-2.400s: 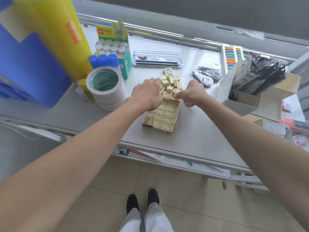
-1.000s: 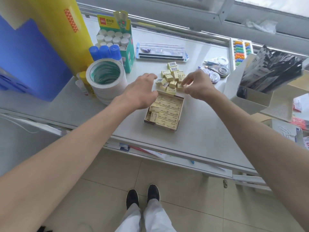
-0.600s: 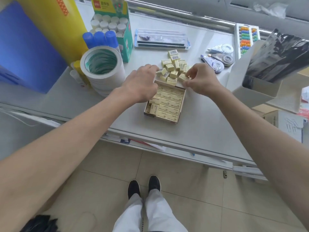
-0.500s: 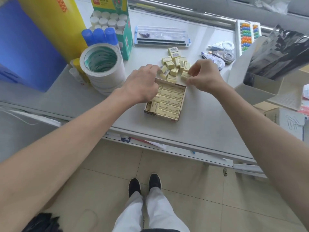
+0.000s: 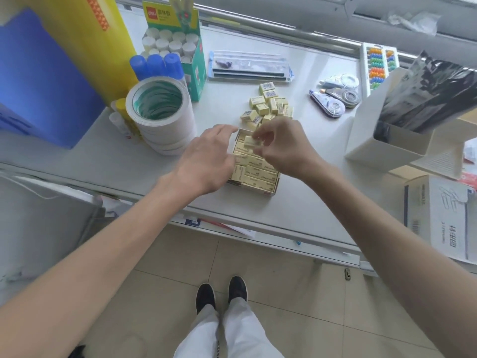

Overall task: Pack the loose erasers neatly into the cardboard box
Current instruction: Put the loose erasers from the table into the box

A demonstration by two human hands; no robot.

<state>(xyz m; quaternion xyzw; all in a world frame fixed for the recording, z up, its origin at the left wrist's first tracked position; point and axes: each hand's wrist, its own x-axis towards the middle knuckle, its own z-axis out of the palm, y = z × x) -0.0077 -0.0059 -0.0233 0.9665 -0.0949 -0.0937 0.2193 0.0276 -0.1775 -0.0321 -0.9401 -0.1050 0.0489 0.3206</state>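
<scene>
Fingers [image 5: 262, 131] of the right hand [image 5: 286, 148] pinch one eraser [image 5: 251, 142] over the far end of the cardboard box [image 5: 275, 188], which sits near the table's [image 5: 296, 210] front edge. The left hand [image 5: 206, 156], fingers slack, rests at the box's left side. The near rows look full, and the loose pile [image 5: 268, 107] just beyond is unpacked. Tape rolls [image 5: 160, 112] crowd the left; there is more room on the right.

Bright, even daylight; soft shadows, slight motion blur, strong wide-angle bending at edges.
</scene>
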